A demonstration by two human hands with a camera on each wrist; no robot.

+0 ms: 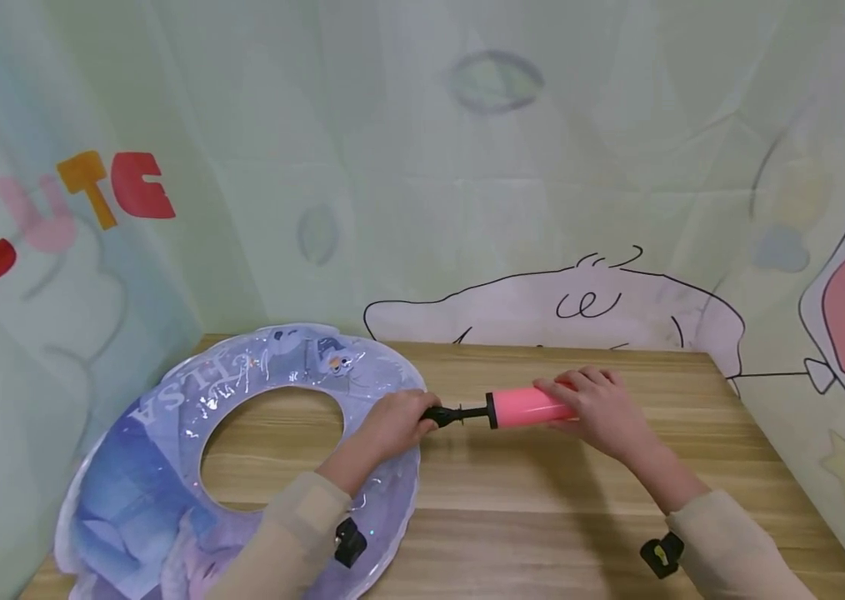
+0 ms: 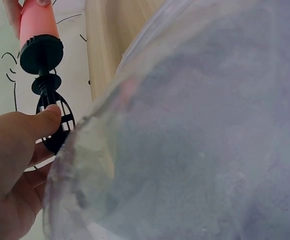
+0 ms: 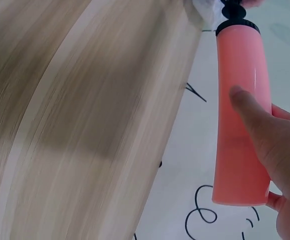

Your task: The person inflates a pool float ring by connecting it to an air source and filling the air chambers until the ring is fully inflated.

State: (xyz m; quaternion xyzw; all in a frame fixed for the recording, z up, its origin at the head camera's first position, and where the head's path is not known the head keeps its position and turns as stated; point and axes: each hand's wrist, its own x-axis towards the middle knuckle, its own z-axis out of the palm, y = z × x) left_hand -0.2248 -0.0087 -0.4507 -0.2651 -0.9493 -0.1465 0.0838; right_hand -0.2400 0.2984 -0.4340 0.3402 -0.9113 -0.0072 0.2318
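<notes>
A pink hand pump [image 1: 531,407] is held level above the table by both hands. My left hand [image 1: 396,423] pinches its black handle [image 2: 55,120] between thumb and fingers. The pink barrel [image 3: 242,120] lies in the grip of my right hand [image 1: 606,412], thumb along one side. Between handle and barrel a short stretch of black rod [image 1: 475,412] shows. Beneath my left forearm is a blue and purple swim ring [image 1: 385,367] with printed figures and the letters ELSA; it fills much of the left wrist view. Its valve cannot be seen.
The wood-grain table [image 1: 497,542] reaches back to a printed cloth backdrop [image 1: 392,167] with cartoon drawings and the letters CUTE. The swim ring takes up the table's left part. A small black device [image 1: 350,542] sits at the left cuff, another [image 1: 662,555] at the right.
</notes>
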